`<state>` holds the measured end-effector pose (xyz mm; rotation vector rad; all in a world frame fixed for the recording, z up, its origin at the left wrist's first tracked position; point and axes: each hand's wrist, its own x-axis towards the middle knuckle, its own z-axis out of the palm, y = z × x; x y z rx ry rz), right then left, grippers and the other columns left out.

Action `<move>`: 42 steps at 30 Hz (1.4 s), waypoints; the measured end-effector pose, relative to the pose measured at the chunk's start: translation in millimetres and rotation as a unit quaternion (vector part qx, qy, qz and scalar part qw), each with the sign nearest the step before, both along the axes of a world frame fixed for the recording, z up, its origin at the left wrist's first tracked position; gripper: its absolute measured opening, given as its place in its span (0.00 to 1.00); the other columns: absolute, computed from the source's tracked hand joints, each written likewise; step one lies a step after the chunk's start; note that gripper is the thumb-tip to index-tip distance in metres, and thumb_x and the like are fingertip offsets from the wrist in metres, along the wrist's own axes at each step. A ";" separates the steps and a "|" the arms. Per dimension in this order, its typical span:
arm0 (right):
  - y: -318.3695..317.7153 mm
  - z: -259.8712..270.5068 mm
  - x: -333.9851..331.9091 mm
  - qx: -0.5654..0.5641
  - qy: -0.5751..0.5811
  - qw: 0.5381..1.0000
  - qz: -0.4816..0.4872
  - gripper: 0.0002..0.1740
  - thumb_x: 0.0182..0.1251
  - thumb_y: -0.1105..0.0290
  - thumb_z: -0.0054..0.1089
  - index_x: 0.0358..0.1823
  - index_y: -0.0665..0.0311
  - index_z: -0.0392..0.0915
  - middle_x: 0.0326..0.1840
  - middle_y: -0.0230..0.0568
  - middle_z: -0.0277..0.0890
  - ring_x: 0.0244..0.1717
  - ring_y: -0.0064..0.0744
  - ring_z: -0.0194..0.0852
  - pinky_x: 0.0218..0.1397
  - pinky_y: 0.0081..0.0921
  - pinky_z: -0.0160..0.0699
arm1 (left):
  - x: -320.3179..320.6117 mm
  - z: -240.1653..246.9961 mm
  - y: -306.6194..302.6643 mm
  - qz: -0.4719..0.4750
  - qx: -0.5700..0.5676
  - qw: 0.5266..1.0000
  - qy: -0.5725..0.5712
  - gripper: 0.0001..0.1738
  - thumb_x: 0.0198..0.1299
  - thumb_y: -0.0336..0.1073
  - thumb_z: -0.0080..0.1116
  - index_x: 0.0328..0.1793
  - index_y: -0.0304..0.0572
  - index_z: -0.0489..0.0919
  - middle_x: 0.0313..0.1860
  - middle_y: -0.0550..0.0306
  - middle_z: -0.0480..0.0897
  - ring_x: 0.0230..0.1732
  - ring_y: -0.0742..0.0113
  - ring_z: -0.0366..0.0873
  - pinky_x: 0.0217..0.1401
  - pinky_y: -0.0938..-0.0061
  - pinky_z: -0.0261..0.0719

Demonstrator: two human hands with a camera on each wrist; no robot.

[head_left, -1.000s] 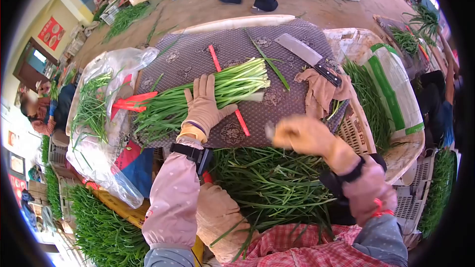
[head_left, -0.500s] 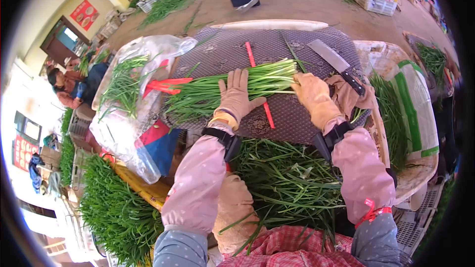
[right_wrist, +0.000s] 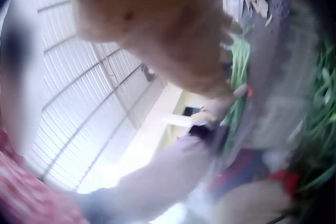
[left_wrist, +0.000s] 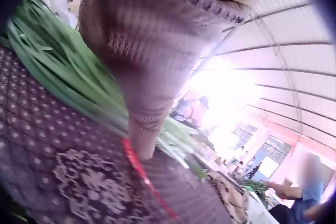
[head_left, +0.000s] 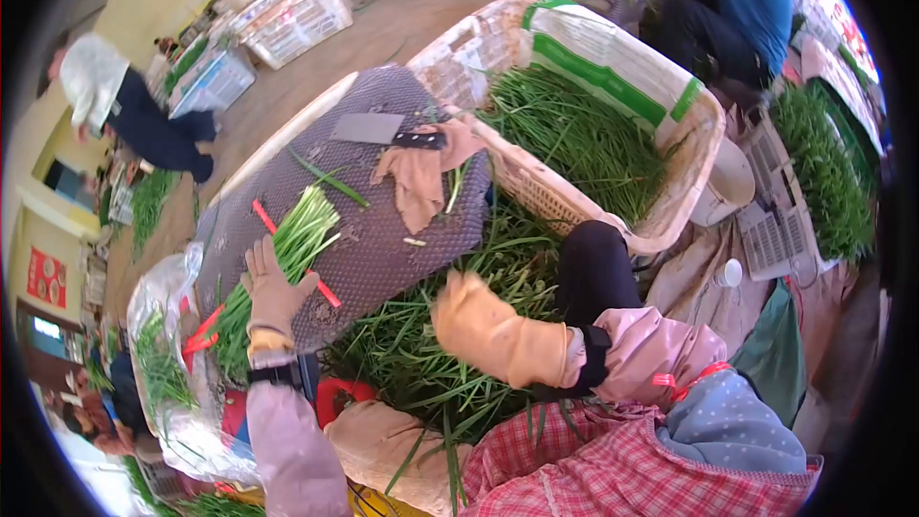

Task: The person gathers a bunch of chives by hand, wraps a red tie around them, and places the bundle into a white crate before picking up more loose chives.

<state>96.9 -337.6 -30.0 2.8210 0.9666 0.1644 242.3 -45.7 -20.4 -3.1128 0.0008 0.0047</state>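
My gloved left hand (head_left: 275,292) rests on a bundle of green chives (head_left: 311,230), fingers straight and thumb spread to the side. Pale cut ends point away from me. A red strip (head_left: 328,295) passes beneath the bundle on the patterned mat (head_left: 383,239); in the left wrist view the strip (left_wrist: 137,167) lies beside a gloved fingertip. My gloved right hand (head_left: 503,330), blurred, is over the loose greens (head_left: 412,340) in front of my lap, apart from the bundle. I cannot tell whether its fingers hold anything.
A cleaver (head_left: 369,127) and a brown cloth (head_left: 416,177) lie on the mat's far part. Right of it stands a white crate (head_left: 584,220) of greens with a green-striped sack (head_left: 613,67). More red strips (head_left: 203,333) lie at left. A person in blue (head_left: 751,10) sits beyond.
My right hand reached the bundle's cut ends half a second ago and has drawn back toward my lap. The left hand stays on the bundle. The head view has swung right.
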 end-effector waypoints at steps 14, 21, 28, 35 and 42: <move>-219.3 105.3 38.7 0.377 0.006 0.924 0.066 0.10 0.59 0.65 0.64 0.42 0.55 0.83 0.33 0.39 0.83 0.31 0.39 0.82 0.35 0.31 0.83 | -29.3 -31.8 -106.8 -0.109 -0.395 0.912 -0.017 0.26 0.58 0.26 0.61 0.64 0.33 0.73 0.65 0.45 0.74 0.69 0.52 0.67 0.74 0.64 0.60; -318.8 74.3 119.3 0.720 0.349 0.597 0.062 0.13 0.69 0.67 0.57 0.45 0.69 0.82 0.38 0.45 0.84 0.40 0.32 0.83 0.41 0.26 0.81 | -12.3 -71.5 -124.8 -0.077 -0.338 0.936 -0.063 0.25 0.63 0.30 0.56 0.67 0.32 0.70 0.65 0.45 0.74 0.68 0.52 0.67 0.74 0.64 0.60; -399.5 -118.7 197.0 0.122 0.269 0.839 -0.456 0.22 0.62 0.51 0.61 0.50 0.57 0.84 0.52 0.44 0.82 0.53 0.52 0.79 0.55 0.45 0.79 | -19.9 -68.5 -142.7 -0.079 -0.227 0.964 -0.111 0.24 0.64 0.29 0.53 0.67 0.32 0.70 0.67 0.42 0.71 0.69 0.48 0.66 0.74 0.61 0.58; -442.7 -218.2 174.2 -0.039 0.497 0.647 -0.578 0.43 0.55 0.36 0.63 0.59 0.67 0.76 0.61 0.50 0.75 0.59 0.48 0.75 0.60 0.46 0.71 | -19.9 -65.0 -144.2 -0.048 -0.222 0.971 -0.073 0.25 0.70 0.36 0.48 0.70 0.30 0.66 0.70 0.46 0.69 0.71 0.53 0.63 0.76 0.64 0.54; -418.7 -283.1 143.6 0.126 0.512 0.482 -0.700 0.52 0.45 0.42 0.77 0.63 0.73 0.68 0.65 0.57 0.71 0.65 0.52 0.72 0.64 0.40 0.74 | -15.6 -65.0 -144.8 -0.063 -0.170 0.980 -0.077 0.23 0.70 0.34 0.47 0.67 0.30 0.69 0.68 0.40 0.69 0.69 0.44 0.65 0.72 0.55 0.61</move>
